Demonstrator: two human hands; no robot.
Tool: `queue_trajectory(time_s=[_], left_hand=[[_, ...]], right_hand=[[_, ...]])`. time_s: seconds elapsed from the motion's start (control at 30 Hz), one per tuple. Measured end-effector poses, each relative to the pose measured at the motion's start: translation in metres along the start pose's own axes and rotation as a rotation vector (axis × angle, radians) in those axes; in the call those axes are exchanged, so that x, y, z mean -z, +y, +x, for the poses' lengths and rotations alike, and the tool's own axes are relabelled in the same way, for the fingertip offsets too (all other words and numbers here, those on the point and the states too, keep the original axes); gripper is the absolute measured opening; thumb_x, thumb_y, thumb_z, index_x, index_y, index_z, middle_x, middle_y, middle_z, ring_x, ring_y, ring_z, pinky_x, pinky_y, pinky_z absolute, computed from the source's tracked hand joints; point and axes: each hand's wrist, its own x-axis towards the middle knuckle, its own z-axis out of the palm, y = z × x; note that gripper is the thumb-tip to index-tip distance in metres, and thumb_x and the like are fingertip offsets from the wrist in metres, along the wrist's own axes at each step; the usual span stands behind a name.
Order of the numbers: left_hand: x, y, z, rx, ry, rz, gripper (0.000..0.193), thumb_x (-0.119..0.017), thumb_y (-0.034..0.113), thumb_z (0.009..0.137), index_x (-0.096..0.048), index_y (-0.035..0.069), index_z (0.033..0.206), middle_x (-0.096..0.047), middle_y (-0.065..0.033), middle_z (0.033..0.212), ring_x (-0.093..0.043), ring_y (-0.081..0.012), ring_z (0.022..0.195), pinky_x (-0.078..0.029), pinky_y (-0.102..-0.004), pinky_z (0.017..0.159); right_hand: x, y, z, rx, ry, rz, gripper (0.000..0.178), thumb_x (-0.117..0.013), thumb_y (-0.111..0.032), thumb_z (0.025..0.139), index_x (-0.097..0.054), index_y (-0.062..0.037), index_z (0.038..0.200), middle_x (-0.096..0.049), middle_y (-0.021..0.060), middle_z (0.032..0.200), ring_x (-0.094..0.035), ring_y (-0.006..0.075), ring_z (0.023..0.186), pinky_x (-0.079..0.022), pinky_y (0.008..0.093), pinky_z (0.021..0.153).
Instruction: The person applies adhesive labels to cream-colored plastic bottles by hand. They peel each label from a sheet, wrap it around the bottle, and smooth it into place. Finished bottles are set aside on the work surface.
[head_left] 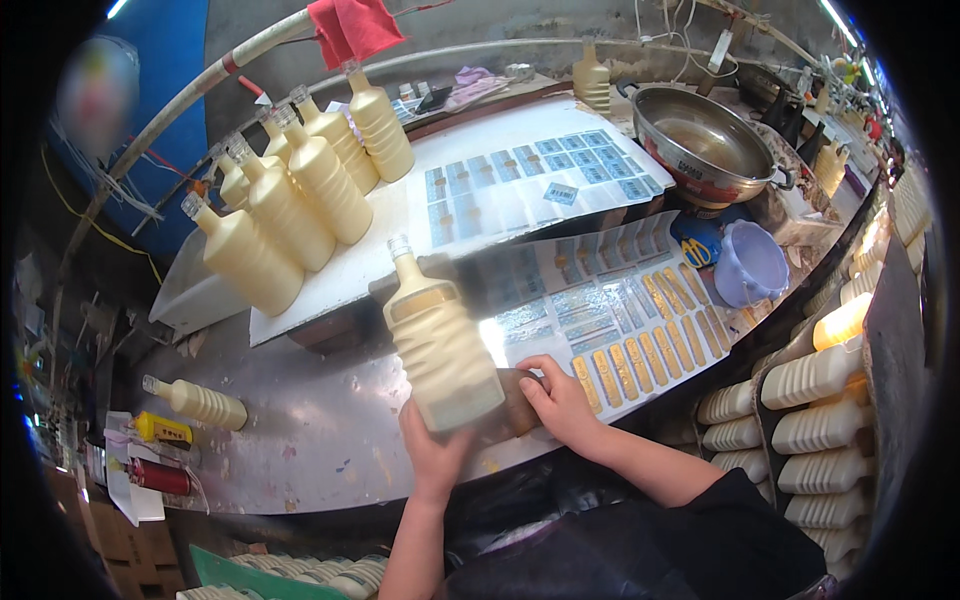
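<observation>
A cream bottle [440,345] with a ribbed body and clear neck stands tilted in front of me, over the metal worktop. My left hand [435,455] grips it near its base, the fingers partly hidden behind it. Beside the base, my right hand [560,400] pinches a dark brown flat piece [517,402], whose exact kind I cannot make out. Just right of that hand lies a sheet of gold strip labels [640,360]. Blue and clear labels [585,310] adjoin it.
Several cream bottles [320,180] crowd the raised white board [400,230] at left, which also bears blue label sheets [530,170]. A metal pan [700,140], purple bucket [752,265] and yellow-handled scissors [695,252] are at right. One bottle [200,402] lies at left; racked bottles [825,430] fill the right.
</observation>
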Motion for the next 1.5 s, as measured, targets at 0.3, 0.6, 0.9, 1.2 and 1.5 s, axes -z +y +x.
queue_trajectory(time_s=[0.3,0.6,0.9,1.2,1.5], left_hand=[[0.037,0.043,0.023,-0.352,0.162,0.288,0.069,-0.093,0.007,0.062,-0.068,0.004,0.127,-0.062,-0.0074,0.114,-0.057,-0.0293,0.113,-0.045,-0.0410,0.102],[0.008,0.042,0.029,-0.388,0.063,0.416,0.065,-0.085,0.005,0.059,-0.071,0.008,0.122,-0.059,-0.0134,0.116,-0.058,-0.0355,0.109,-0.048,-0.0465,0.095],[0.018,0.062,0.031,-0.380,-0.038,0.440,0.058,-0.082,0.011,0.068,-0.069,0.004,0.124,-0.059,-0.0179,0.121,-0.056,-0.0393,0.113,-0.046,-0.0484,0.099],[0.005,0.043,0.043,-0.155,0.091,0.191,0.061,-0.072,0.028,0.086,-0.055,-0.002,0.137,-0.051,-0.0210,0.130,-0.051,-0.0375,0.121,-0.039,-0.0476,0.108],[0.003,0.030,0.038,-0.191,0.104,0.212,0.059,-0.071,0.025,0.082,-0.057,-0.005,0.131,-0.047,-0.0239,0.132,-0.048,-0.0403,0.120,-0.041,-0.0496,0.104]], right_hand=[[0.032,-0.019,0.027,-0.174,-0.129,0.625,0.019,-0.056,-0.006,0.098,-0.071,-0.0032,0.110,-0.068,0.0028,0.105,-0.062,0.0117,0.098,-0.049,0.0264,0.088],[0.050,-0.028,0.038,-0.254,-0.227,0.576,0.026,-0.057,-0.021,0.101,-0.073,-0.0008,0.093,-0.057,0.0005,0.063,-0.049,0.0076,0.050,-0.038,0.0245,0.047],[0.097,-0.037,0.095,0.341,0.324,-0.164,0.023,-0.065,-0.021,0.091,-0.078,-0.0036,0.099,-0.074,0.0164,0.099,-0.071,0.0321,0.092,-0.055,0.0392,0.082],[0.120,-0.038,0.191,0.580,0.502,-0.675,0.017,-0.055,-0.002,0.085,-0.068,-0.0017,0.095,-0.062,0.0184,0.098,-0.066,0.0415,0.089,-0.054,0.0503,0.079],[0.128,-0.036,0.187,0.554,0.303,-0.885,0.015,-0.058,-0.004,0.087,-0.068,-0.0015,0.097,-0.066,0.0149,0.106,-0.068,0.0379,0.086,-0.055,0.0469,0.077]])
